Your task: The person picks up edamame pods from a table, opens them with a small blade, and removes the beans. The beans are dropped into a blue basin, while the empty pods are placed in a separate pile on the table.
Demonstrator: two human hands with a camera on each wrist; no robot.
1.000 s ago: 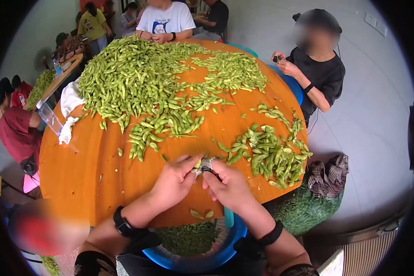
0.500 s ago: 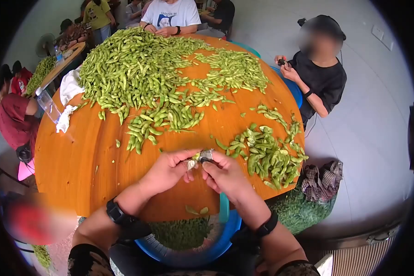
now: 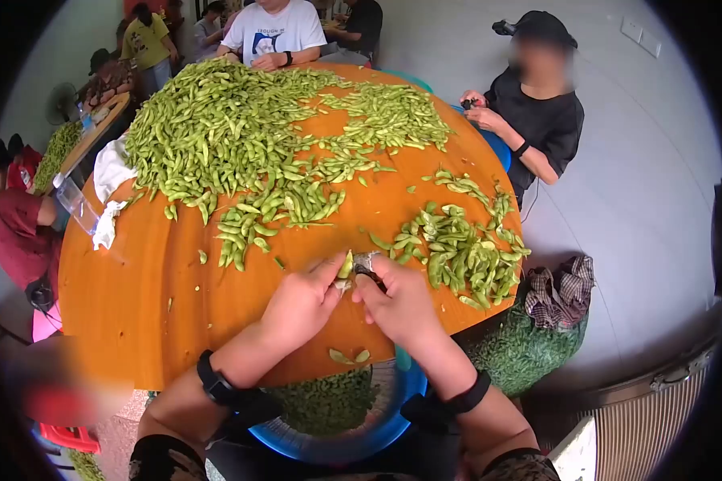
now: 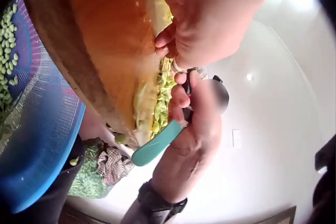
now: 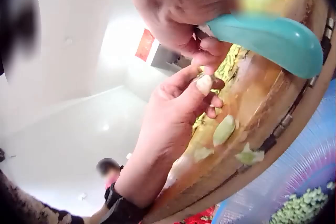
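Observation:
My left hand (image 3: 301, 305) pinches a green soybean pod (image 3: 346, 264) between thumb and forefinger, over the table's near part. Pale bits show just under the pod. Close against it, my right hand (image 3: 401, 301) grips a tool by its teal handle (image 5: 268, 40), which sticks out below the palm toward me. A dark part of the tool shows at the right thumb; the fingers hide the working end, so I cannot tell its kind. Something silvery-grey covers the right forefinger's tip. Two flat green pods (image 3: 350, 357) lie at the table edge below the hands.
A big pod heap (image 3: 217, 128) covers the round wooden table's (image 3: 120, 321) far left; a smaller pile (image 3: 465, 256) lies right. A blue basin (image 3: 419, 401) with shelled beans (image 5: 299, 206) stands below the edge. A green sack (image 3: 529, 345) sits right. People sit around.
Both hands stay together at the same work. The pod in the left fingers now shows green and upright, where pale pieces hung half a second ago. The head view has shifted slightly.

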